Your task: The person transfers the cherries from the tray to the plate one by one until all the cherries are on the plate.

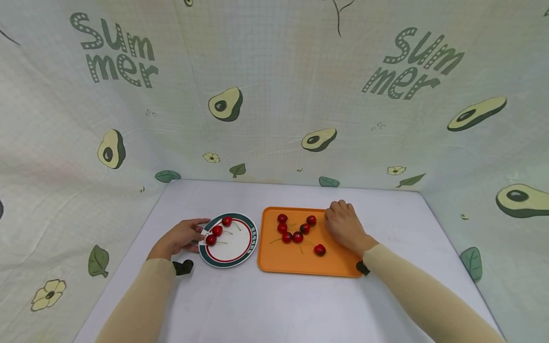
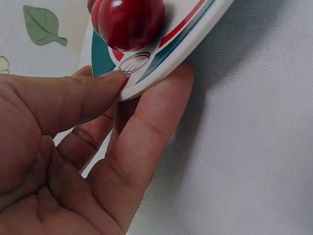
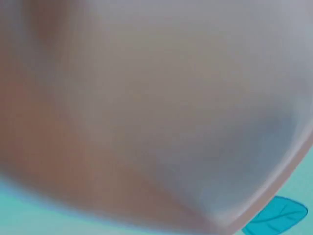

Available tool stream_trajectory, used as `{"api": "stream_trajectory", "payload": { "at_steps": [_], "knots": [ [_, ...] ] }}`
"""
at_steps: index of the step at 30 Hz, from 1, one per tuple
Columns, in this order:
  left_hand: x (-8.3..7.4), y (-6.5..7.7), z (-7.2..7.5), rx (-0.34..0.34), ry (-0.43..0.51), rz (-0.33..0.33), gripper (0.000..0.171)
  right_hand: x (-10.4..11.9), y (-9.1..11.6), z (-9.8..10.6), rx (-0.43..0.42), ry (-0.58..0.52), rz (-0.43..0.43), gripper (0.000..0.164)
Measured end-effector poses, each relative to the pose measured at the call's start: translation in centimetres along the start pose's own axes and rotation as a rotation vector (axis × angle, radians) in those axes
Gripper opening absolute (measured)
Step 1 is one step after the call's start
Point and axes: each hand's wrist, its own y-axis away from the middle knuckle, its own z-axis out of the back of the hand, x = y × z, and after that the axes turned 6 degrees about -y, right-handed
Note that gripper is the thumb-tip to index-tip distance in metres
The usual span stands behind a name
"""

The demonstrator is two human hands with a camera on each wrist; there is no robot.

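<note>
My left hand point(image 1: 182, 237) pinches the left rim of a round white plate point(image 1: 233, 243) with a green and red border. In the left wrist view the thumb presses on the rim and fingers lie beneath it. Three red cherries point(image 1: 217, 230) with stems sit near that side of the plate. To its right lies an orange tray point(image 1: 291, 265) holding several red cherries point(image 1: 298, 237). Over the tray's far right part is my right hand point(image 1: 345, 226), its fingers bent and its back toward the head camera. What lies under those fingers is hidden; the right wrist view is blurred.
Both plate and tray stand on a white table point(image 1: 257, 309). A pale cloth point(image 1: 274, 95) printed with avocados, leaves and lettering hangs behind and at the sides. A narrow gap separates plate from tray.
</note>
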Motion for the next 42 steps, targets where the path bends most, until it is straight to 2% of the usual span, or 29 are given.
{"api": "stream_trajectory", "payload": {
  "at_steps": [8, 14, 23, 33, 42],
  "knots": [
    [0.1, 0.2, 0.2, 0.003, -0.006, 0.001, 0.065, -1.0, 0.9, 1.2, -0.006, 0.065, -0.015, 0.019],
    [0.1, 0.2, 0.4, 0.006, 0.003, 0.009, 0.065, -1.3, 0.8, 1.4, -0.011, 0.047, -0.045, 0.020],
    [0.3, 0.0, 0.4, 0.014, 0.003, -0.012, 0.065, -0.3, 0.0, 1.4, -0.042, 0.056, -0.001, 0.021],
    [0.2, -0.1, 0.2, 0.016, 0.002, -0.007, 0.064, 2.4, -2.4, 1.5, -0.026, 0.051, 0.047, 0.020],
    [0.1, -0.1, 0.2, 0.013, -0.007, -0.022, 0.063, 7.5, -5.4, 1.5, -0.036, 0.033, 0.147, 0.020]
  ]
}}
